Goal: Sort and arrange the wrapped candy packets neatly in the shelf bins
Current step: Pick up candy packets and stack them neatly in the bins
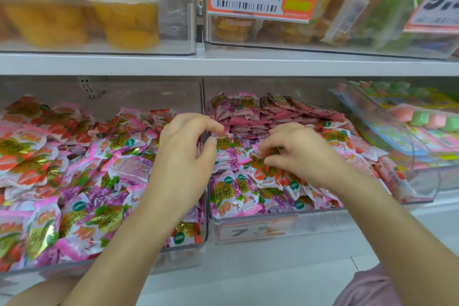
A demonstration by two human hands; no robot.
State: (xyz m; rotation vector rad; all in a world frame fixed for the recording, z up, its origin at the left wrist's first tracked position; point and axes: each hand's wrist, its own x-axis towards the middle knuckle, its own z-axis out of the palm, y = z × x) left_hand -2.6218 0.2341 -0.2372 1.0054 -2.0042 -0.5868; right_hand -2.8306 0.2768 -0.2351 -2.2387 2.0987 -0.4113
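At 12 o'clock, middle bin (pixel 258 228): left hand (pixel 185 156) pinching purple packet (pixel 224 146), likely to straighten it; right hand (pixel 301 154) at 3 o'clock, fingers curled into mixed candy packets (pixel 260 181), grip unclear.

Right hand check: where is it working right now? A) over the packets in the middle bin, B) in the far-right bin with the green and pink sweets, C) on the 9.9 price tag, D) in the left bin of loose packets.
A: the right hand is curled over the packets in the middle bin, fingers down among them, with the left hand at that bin's left wall, pinching a packet.
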